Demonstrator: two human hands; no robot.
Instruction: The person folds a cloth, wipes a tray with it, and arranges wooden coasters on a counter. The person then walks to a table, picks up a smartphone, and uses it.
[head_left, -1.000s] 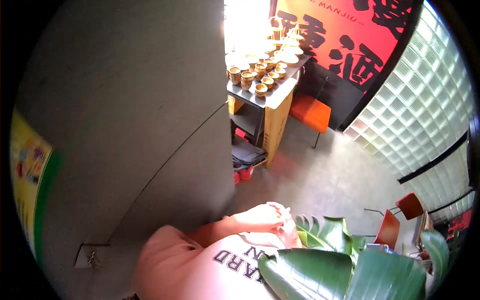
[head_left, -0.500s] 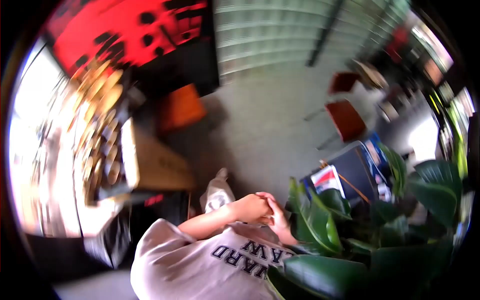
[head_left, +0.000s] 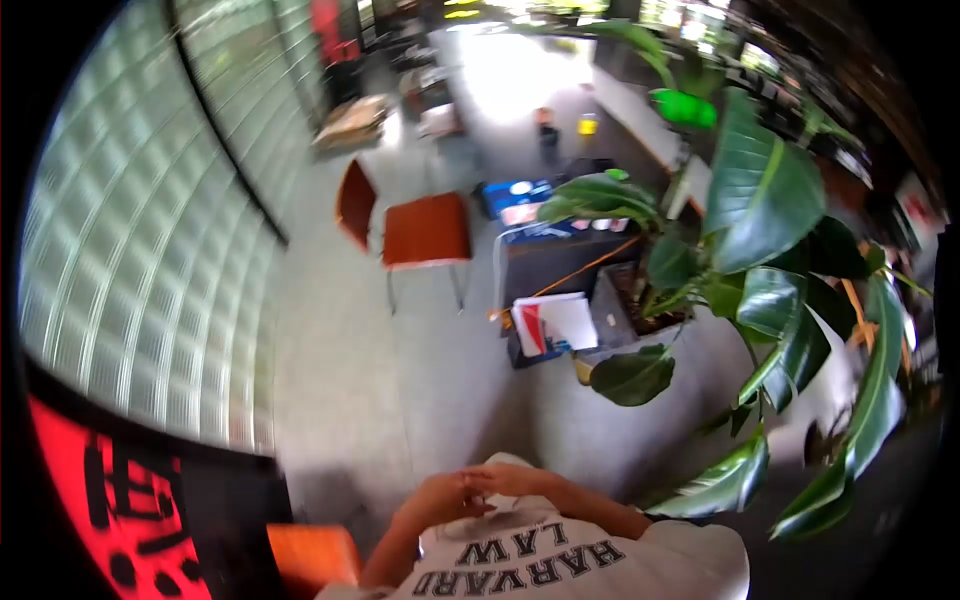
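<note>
My left hand (head_left: 440, 500) and my right hand (head_left: 508, 479) meet in front of my waist, just beyond the dark lettering on my light shirt (head_left: 580, 560). Their fingers are closed and laced together, and no object shows in either hand. The palms are hidden. Leaves of a large green plant (head_left: 765, 200) spread to the right of my hands.
Ahead stands a red-brown chair (head_left: 427, 232). A dark low table (head_left: 560, 265) carries papers (head_left: 553, 323) and blue items, beside a grey planter (head_left: 612, 305). Glass blocks (head_left: 150, 250) form the left wall. An orange seat (head_left: 312, 556) and a red sign (head_left: 75, 500) are at lower left.
The view has swung to the right. The table of cups has left it, and the red-brown chair and plant show more fully. My hands remain clasped together.
</note>
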